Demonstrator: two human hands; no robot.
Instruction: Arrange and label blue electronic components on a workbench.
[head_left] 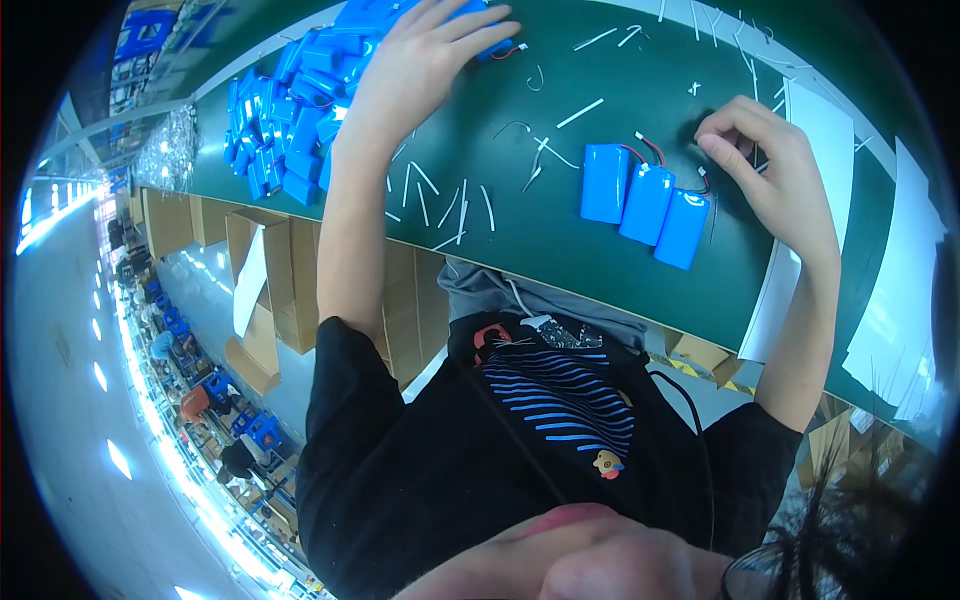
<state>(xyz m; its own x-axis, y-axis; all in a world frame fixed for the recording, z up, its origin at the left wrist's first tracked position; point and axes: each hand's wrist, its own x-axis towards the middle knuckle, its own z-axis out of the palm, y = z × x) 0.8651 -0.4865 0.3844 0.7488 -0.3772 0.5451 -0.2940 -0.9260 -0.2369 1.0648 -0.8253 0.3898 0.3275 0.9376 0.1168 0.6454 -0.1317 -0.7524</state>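
My left hand (425, 60) reaches over the far side of a large heap of blue battery packs (300, 110), its fingers spread. Under those fingers lies a blue battery pack (492, 42) with a short red lead; whether I touch it is unclear. Three blue battery packs lie side by side on the right: one on the left (604, 183), one in the middle (647, 205) and one on the right (683, 230). Their leads and white connectors point away from me. Just right of them my right hand (768, 160) is closed, fingers curled to the thumb; anything inside is hidden.
Thin white strips (462, 212) and wire bits lie scattered over the green table (520, 260). White sheets (790, 250) cover part of its right side. A clear plastic bundle (170, 150) sits at the left end. Open cardboard boxes (290, 280) stand below the table's near edge.
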